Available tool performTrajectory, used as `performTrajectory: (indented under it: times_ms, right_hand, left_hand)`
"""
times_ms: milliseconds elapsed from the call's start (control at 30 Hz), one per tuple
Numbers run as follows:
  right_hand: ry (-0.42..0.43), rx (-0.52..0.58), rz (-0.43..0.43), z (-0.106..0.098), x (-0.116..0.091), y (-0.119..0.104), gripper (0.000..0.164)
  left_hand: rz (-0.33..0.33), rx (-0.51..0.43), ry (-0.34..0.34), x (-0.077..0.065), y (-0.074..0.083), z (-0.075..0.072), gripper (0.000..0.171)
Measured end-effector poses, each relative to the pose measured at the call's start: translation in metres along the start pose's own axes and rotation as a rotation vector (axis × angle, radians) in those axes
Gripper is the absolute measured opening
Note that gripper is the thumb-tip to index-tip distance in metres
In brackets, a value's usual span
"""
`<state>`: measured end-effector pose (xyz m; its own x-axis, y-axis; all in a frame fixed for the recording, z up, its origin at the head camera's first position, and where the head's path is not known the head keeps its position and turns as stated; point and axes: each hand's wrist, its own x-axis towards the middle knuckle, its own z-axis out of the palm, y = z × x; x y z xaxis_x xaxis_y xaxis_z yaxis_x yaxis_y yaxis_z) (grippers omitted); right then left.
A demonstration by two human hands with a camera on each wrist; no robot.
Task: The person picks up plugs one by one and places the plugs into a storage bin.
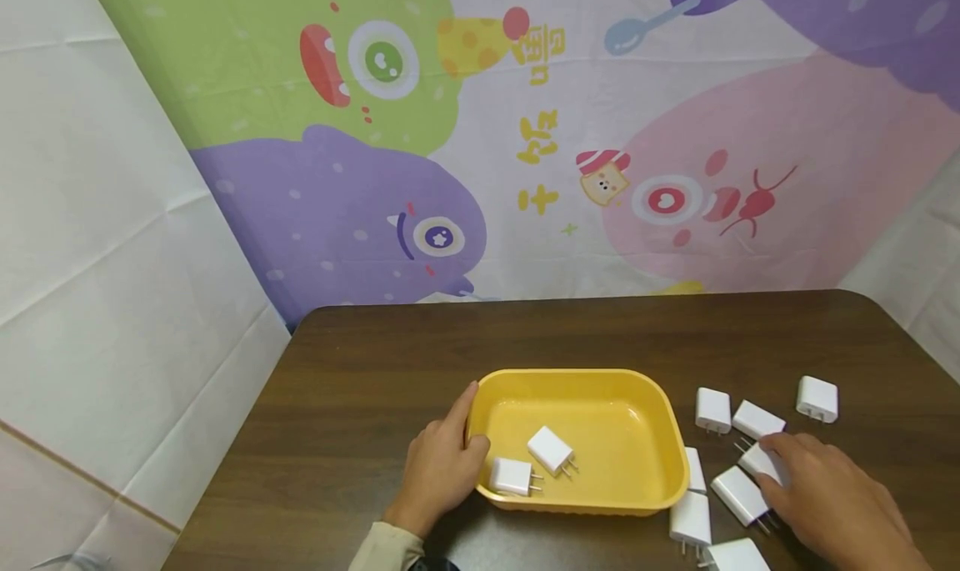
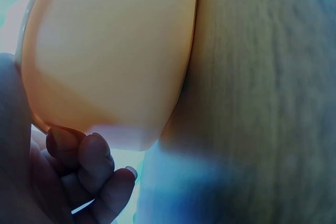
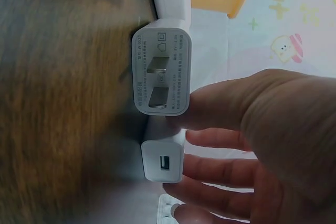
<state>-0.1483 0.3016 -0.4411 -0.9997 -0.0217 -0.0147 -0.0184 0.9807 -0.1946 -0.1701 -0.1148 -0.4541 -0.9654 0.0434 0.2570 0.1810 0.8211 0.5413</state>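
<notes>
A yellow plastic tray (image 1: 652, 396) sits on the table, two white USB charger plugs inside: one plug (image 1: 512, 477) near its left wall, another plug (image 1: 550, 449) a little right of it. My left hand (image 1: 444, 463) grips the tray's left rim. In the left wrist view, its curled fingers (image 2: 97, 163) lie at the tray wall (image 2: 115, 51). Right of the tray, my right hand (image 1: 840, 496) pinches a white charger plug (image 1: 759, 463) between thumb and fingers. The right wrist view shows that plug's USB port end (image 3: 163, 161), behind another plug with two flat prongs (image 3: 160, 72).
Several more white plugs lie around the right hand, including one plug (image 1: 817, 398) at the far right and one plug (image 1: 690, 519) against the tray's right side. A patterned cloth (image 1: 555, 246) hangs behind the dark wooden table (image 1: 360, 379).
</notes>
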Motion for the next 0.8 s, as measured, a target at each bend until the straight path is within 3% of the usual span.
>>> performTrajectory:
  times_ms: [267, 500, 800]
  right_hand:
    - [-0.007, -0.004, -0.002, 0.0004, 0.0017, 0.0019, 0.053]
    - [-0.077, -0.015, 0.045, -0.0002, 0.0054, 0.0008, 0.063]
    - [-0.038, -0.007, 0.014, -0.0014, 0.0028, 0.0084, 0.062]
  left_hand:
    - [-0.017, -0.003, -0.019, -0.0004, 0.0004, -0.0008, 0.065]
    - [-0.003, -0.008, 0.002, 0.0002, 0.0003, -0.0001, 0.064]
    - [-0.010, -0.003, -0.006, 0.0008, 0.0002, -0.0004, 0.064]
